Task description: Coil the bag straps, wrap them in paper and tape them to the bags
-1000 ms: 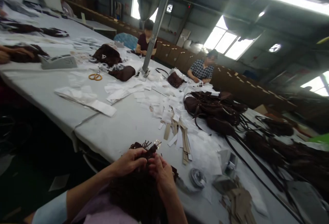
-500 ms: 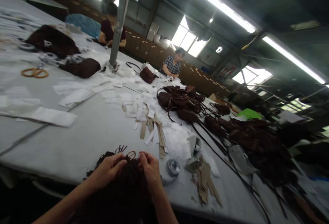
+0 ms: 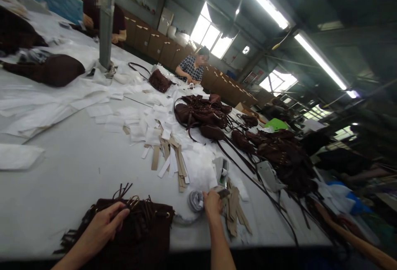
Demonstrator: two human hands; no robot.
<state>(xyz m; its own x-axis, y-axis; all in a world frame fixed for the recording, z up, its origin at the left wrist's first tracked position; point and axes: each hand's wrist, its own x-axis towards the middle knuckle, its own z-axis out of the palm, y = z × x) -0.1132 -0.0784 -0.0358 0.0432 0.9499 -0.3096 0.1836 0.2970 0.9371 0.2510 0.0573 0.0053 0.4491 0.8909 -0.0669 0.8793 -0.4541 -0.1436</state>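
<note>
Head view: fringed bag [image 3: 156,237] lies at the near edge of the worktop [image 3: 77,175], close in so it's likely easy to work on. Left hand [image 3: 108,222] has thumb and fingers pinched on the bag's top edge, just beside the metal ring [image 3: 134,199] — probably to steady that spot. Right hand [image 3: 212,203] is off the bag, to its right, fingertips at the edge of the grey roll [image 3: 195,200]; can't tell if they grip it or only touch. Roll sits just right of the bag, presumably parked there for a short reach. Tan strips [image 3: 234,212] lie right of the bag, past the roll. Brown pile [image 3: 201,113] sits well beyond the bag — likely kept back so it doesn't crowd the hands.
</note>
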